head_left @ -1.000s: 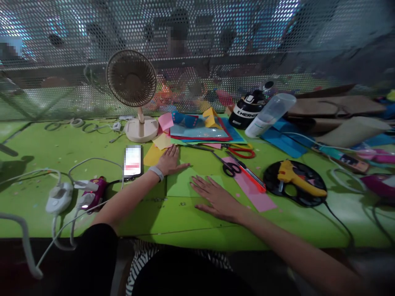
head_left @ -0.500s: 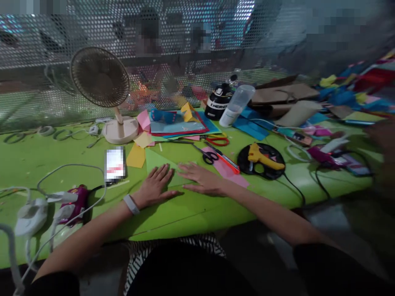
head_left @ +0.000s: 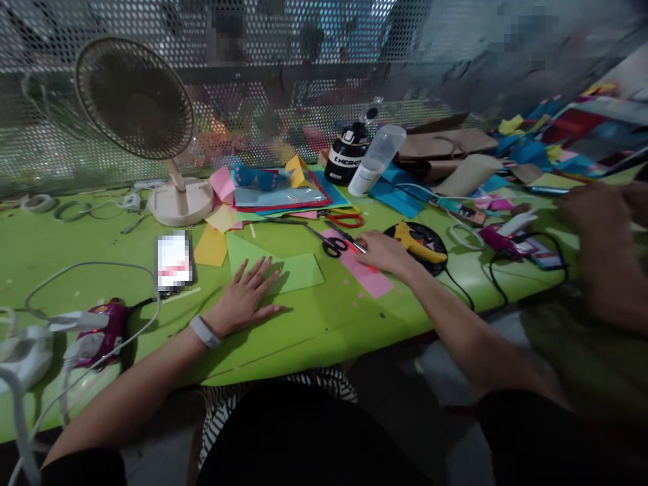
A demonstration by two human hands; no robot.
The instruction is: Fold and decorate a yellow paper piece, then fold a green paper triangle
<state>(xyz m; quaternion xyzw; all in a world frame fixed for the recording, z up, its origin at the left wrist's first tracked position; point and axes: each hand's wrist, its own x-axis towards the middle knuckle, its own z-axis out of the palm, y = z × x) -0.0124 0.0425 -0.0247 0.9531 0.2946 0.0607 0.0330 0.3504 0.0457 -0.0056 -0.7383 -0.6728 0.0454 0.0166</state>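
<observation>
My left hand lies flat with fingers spread on a folded light green sheet of paper, pressing it to the green table. My right hand is at the red box cutter, its fingers closed over the handle, which they partly hide. The cutter rests on a pink paper strip. Just left of it lie scissors with black handles. To the right of my right hand, a yellow glue gun sits on a round black tray.
A fan, blue paper glasses, a black bottle and a clear bottle stand at the back. Power strips with cables lie left and right. A co-worker's hands are at the far right.
My right hand has left the green paper and moved right to the box cutter, closing on it. My left hand stays on the paper. The camera view has shifted slightly.
</observation>
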